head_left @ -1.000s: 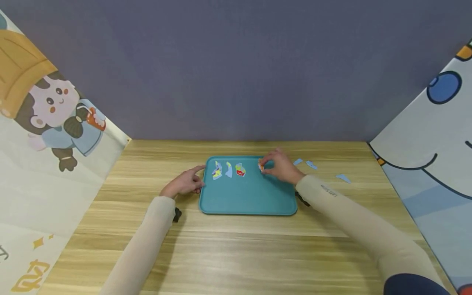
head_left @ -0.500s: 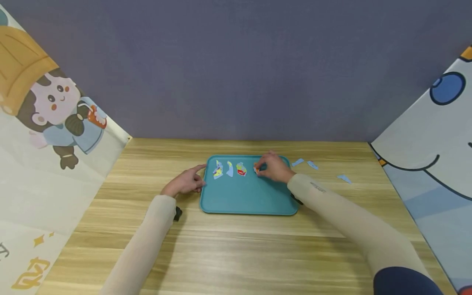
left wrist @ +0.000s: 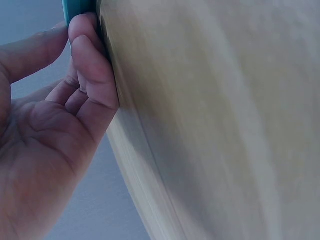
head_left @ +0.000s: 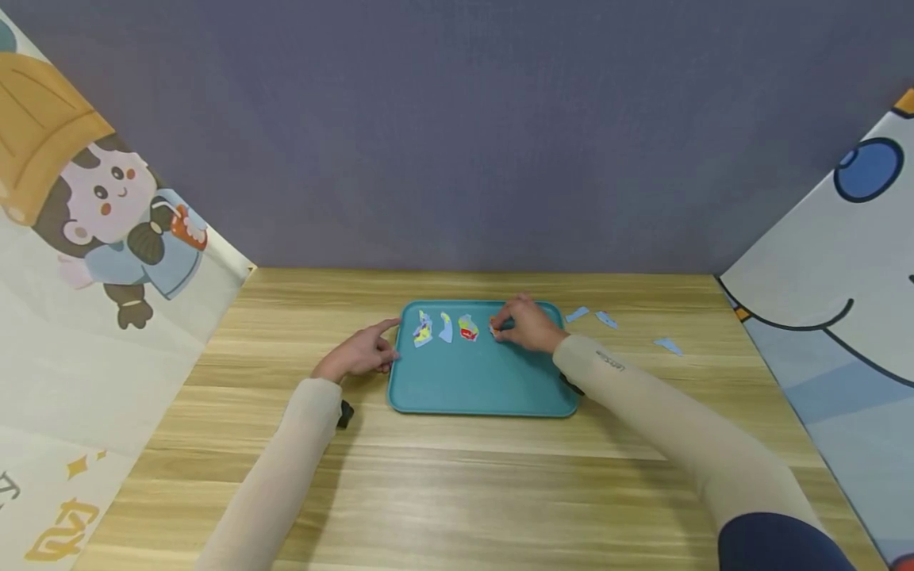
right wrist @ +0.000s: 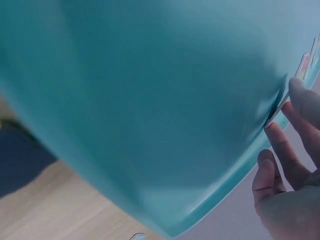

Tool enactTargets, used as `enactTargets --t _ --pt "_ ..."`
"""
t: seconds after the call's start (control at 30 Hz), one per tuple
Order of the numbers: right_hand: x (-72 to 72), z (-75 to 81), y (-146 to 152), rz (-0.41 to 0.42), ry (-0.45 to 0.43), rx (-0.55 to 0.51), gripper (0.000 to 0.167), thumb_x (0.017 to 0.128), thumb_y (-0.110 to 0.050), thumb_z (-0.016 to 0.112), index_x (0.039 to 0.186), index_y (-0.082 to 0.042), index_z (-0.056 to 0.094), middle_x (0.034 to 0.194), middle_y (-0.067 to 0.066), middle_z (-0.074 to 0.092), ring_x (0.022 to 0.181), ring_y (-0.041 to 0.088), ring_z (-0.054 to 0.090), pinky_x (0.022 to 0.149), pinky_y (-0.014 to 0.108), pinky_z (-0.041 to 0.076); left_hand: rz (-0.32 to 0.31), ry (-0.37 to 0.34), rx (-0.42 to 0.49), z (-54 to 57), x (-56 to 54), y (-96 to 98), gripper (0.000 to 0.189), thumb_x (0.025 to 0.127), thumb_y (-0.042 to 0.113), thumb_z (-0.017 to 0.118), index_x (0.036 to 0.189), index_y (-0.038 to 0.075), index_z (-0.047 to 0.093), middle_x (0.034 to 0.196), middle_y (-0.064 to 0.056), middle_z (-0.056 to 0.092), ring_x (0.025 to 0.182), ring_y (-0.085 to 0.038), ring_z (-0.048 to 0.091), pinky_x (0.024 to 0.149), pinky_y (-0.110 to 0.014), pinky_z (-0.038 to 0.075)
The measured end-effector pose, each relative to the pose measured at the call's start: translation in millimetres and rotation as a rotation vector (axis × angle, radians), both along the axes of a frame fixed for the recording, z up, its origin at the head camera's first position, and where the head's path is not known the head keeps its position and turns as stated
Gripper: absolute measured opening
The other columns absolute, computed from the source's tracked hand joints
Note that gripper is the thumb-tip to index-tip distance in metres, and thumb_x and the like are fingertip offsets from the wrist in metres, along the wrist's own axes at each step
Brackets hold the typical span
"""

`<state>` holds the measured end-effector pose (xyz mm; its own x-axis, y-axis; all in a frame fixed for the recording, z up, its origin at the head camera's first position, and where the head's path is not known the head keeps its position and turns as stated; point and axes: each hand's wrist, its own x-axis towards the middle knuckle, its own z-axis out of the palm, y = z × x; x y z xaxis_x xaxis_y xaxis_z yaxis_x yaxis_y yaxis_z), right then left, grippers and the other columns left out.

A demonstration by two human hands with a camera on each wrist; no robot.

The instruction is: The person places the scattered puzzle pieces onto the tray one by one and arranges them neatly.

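In the head view my left hand (head_left: 360,352) is at the left edge of a teal tray (head_left: 481,388), index finger and thumb touching the rim. Its other fingers curl beside the rim in the left wrist view. My right hand (head_left: 531,325) pinches a small flat puzzle piece (head_left: 494,326), orange and white, low over the tray's upper part; the fingers cover much of it. To its left lie three irregular pieces in a row: a purple-yellow piece (head_left: 423,329), a narrow pale blue piece (head_left: 446,327) and a red-yellow piece (head_left: 467,328).
Right of the tray, a blue piece (head_left: 577,314), a second blue piece (head_left: 607,319) and a third blue piece (head_left: 668,345) lie on the wooden table (head_left: 457,492). A grey wall (head_left: 457,143) closes off the back, with cartoon-printed panels at both sides.
My right hand has moved left over the tray with the orange-white puzzle piece, closer to the row, and slowed almost to a stop. The left hand has stayed at the tray's edge.
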<state>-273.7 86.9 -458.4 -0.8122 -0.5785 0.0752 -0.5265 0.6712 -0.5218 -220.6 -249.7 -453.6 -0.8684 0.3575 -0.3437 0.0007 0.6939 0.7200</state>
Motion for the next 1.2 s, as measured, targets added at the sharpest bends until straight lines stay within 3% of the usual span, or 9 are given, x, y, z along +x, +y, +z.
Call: enactTargets --t 0.2,0.43,0.6,0.87,1.07,1.2 --pt "2.6 -0.5 0.4 0.005 0.016 -0.006 0.020 0.078 -0.013 0.079 0.097 -0.007 0.076 0.098 0.006 0.066 0.099 0.025 0.050 0.094 0.042 0.038 0.000 -0.002 -0.011 -2.5 -1.6 0.0 0.071 0.095 0.008 0.058 0.152 0.014 0.017 0.075 -0.008 0.065 0.066 -0.020 0.062 0.061 -0.032 0.050" --pt "3.5 -3.6 0.8 0.015 0.036 -0.013 0.015 0.081 -0.013 0.076 0.095 -0.005 0.076 0.097 0.006 0.065 0.099 0.026 0.053 0.107 0.044 0.022 0.007 -0.003 -0.013 -3.1 -0.2 0.3 0.070 0.095 0.009 0.058 0.152 0.014 0.017 0.075 -0.008 0.064 0.066 -0.020 0.062 0.061 -0.033 0.050" --pt "3.8 0.7 3.0 0.009 0.037 -0.036 0.014 0.081 -0.013 0.076 0.092 -0.005 0.076 0.102 0.010 0.065 0.103 0.029 0.053 0.104 0.046 0.028 0.005 0.005 -0.014 -1.9 0.4 1.0 0.070 0.095 0.009 0.058 0.152 0.014 0.017 0.075 -0.008 0.064 0.066 -0.020 0.061 0.061 -0.032 0.049" --pt "-1.4 14.4 16.1 -0.113 -0.036 -0.039 0.023 0.085 -0.014 0.072 0.105 -0.001 0.072 0.122 0.016 0.058 0.121 0.034 0.045 0.102 0.046 0.032 0.008 0.001 -0.004 -1.1 0.5 3.2 0.071 0.095 0.008 0.058 0.152 0.013 0.017 0.075 -0.008 0.064 0.065 -0.020 0.061 0.061 -0.032 0.049" --pt "-1.9 22.4 26.3 -0.141 -0.037 -0.028 0.026 0.087 -0.017 0.071 0.108 -0.002 0.071 0.124 0.014 0.058 0.127 0.034 0.039 0.109 0.045 0.020 0.018 -0.013 -0.003 -0.1 1.0 2.3 0.071 0.094 0.008 0.058 0.152 0.014 0.017 0.075 -0.008 0.064 0.065 -0.020 0.061 0.061 -0.032 0.049" --pt "-3.5 23.3 35.9 -0.159 -0.042 -0.049 0.027 0.087 -0.017 0.071 0.109 -0.002 0.070 0.124 0.015 0.057 0.127 0.034 0.039 0.108 0.047 0.021 0.015 -0.005 -0.012 0.3 0.4 0.3 0.070 0.095 0.009 0.058 0.152 0.013 0.017 0.075 -0.008 0.064 0.065 -0.020 0.061 0.061 -0.032 0.049"
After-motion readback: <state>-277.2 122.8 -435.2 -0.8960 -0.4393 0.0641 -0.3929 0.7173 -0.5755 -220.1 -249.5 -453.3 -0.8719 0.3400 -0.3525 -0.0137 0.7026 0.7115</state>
